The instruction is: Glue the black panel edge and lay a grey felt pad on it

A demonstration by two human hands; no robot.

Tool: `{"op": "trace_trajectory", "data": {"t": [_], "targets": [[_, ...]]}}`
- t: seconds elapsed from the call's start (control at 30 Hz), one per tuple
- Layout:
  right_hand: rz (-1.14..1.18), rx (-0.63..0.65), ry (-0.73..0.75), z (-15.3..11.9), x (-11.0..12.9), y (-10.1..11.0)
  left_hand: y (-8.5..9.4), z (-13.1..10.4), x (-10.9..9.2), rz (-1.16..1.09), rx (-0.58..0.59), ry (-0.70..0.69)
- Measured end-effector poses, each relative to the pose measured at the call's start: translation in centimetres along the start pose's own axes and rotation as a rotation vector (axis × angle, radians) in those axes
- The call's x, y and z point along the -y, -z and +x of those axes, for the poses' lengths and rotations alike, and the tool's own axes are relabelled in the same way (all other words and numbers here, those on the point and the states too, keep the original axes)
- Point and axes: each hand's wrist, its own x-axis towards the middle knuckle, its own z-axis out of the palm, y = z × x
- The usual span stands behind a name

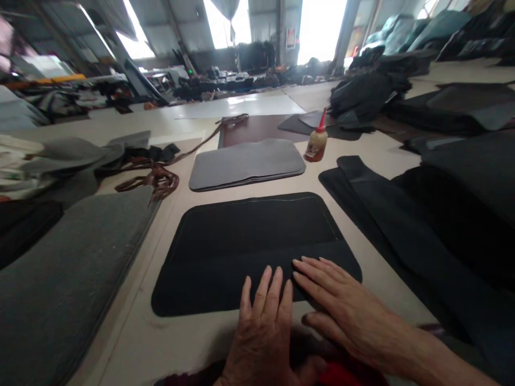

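Note:
A black panel with rounded corners point(241, 241) lies flat on the pale table point(177, 343) in front of me. My left hand point(265, 321) rests at its near edge, fingers stretched onto the panel. Just to the right, my right hand point(341, 303) lies with its fingers extended over the panel's near right part. Neither hand grips anything. Beyond the panel is a small stack of grey rounded pieces point(247, 162). A glue bottle with a red nozzle point(316, 143) stands upright to the right of that stack.
Large grey sheets point(80, 268) are piled on the left, near a tangle of brown strips point(161, 182). Dark pieces point(402, 225) overlap along the right side. A maroon sheet point(257, 130) and a dark heap of material point(362, 96) lie farther back.

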Motion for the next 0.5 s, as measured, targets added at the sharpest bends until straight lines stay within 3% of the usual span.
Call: {"op": "trace_trajectory", "data": {"t": [0.1,0.27,0.4,0.5], "targets": [[-0.163,-0.005,0.008,-1.5,0.8,-1.2,-0.6,-0.1,0.1,0.05,-0.018,-0.031],[-0.298,-0.164,-0.182,-6.2,-0.8,-1.9,0.3,0.0,1.1,0.039,-0.031,-0.072],[-0.271,-0.169,-0.282,-8.5,-3.1,-2.6,2.9,-0.3,3.8,-0.06,0.057,0.072],[-0.176,-0.146,-0.25,-8.1,-3.9,-3.9,4.1,-1.8,6.8,0.055,0.07,0.255]]}}
